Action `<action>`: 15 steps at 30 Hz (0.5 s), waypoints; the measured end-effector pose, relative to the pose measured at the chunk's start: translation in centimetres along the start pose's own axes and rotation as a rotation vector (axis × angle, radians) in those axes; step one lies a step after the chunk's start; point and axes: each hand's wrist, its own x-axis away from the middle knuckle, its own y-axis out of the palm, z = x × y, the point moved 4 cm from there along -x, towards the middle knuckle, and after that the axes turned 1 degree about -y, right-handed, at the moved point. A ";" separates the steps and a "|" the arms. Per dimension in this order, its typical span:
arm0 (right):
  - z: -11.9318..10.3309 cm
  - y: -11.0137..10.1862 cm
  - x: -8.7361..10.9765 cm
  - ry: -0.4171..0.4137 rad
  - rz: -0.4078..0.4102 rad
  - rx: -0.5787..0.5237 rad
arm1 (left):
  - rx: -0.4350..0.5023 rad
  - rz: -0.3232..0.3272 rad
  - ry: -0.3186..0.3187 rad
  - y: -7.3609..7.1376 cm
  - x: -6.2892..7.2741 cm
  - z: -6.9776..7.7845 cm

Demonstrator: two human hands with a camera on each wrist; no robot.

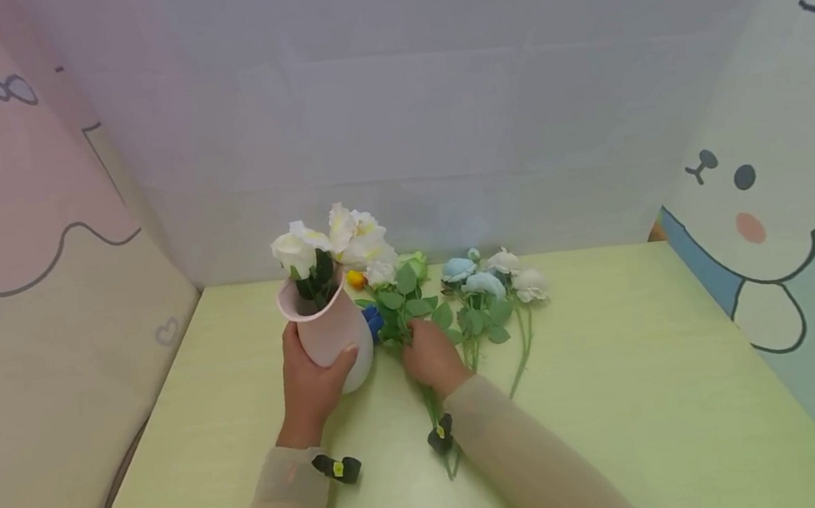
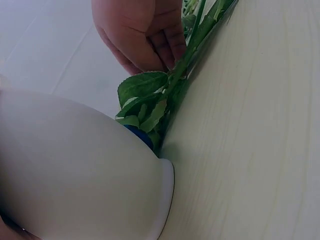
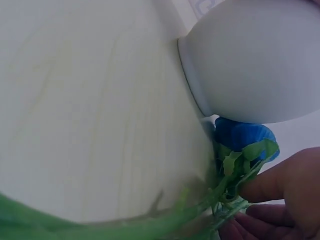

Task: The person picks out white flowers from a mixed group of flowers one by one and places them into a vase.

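Note:
A pale pinkish-white vase (image 1: 326, 334) stands on the table with white flowers (image 1: 296, 254) in its mouth. My left hand (image 1: 314, 379) grips it from the near side, thumb across its front. To its right, my right hand (image 1: 432, 356) reaches into a bunch of flowers, its thumb and fingers closed around a green flower stem (image 3: 232, 192). Leaves (image 2: 142, 87) spread beside those fingers in the left wrist view. A blue flower (image 3: 245, 135) lies by the vase's base, partly covered by leaves.
Right of my right hand lie light blue flowers (image 1: 484, 285) and off-white flowers (image 1: 529, 284), stems toward me. A green flower (image 1: 414, 264) and a small orange-yellow flower (image 1: 356, 280) lie behind the hands. The yellow-green table (image 1: 654, 360) meets a pale back wall (image 1: 406, 112).

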 end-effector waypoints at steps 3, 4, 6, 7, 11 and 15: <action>0.2 0.1 -0.2 0.005 0.009 0.002 | -0.002 -0.003 -0.008 0.0 0.1 -0.1; 0.4 0.2 -0.2 0.013 0.008 -0.002 | -0.003 -0.003 -0.010 0.0 0.1 -0.1; 0.6 0.2 -0.5 0.029 0.006 -0.016 | -0.002 -0.002 -0.009 0.0 0.1 -0.1; 0.7 0.2 -0.6 0.036 0.005 -0.020 | -0.002 -0.002 -0.007 0.0 0.0 -0.1; 1.1 0.1 -1.1 0.067 0.000 -0.033 | -0.002 0.001 0.002 0.0 0.0 -0.1; 1.3 -0.1 -1.4 0.070 -0.016 -0.035 | -0.004 0.000 0.005 0.0 0.0 -0.1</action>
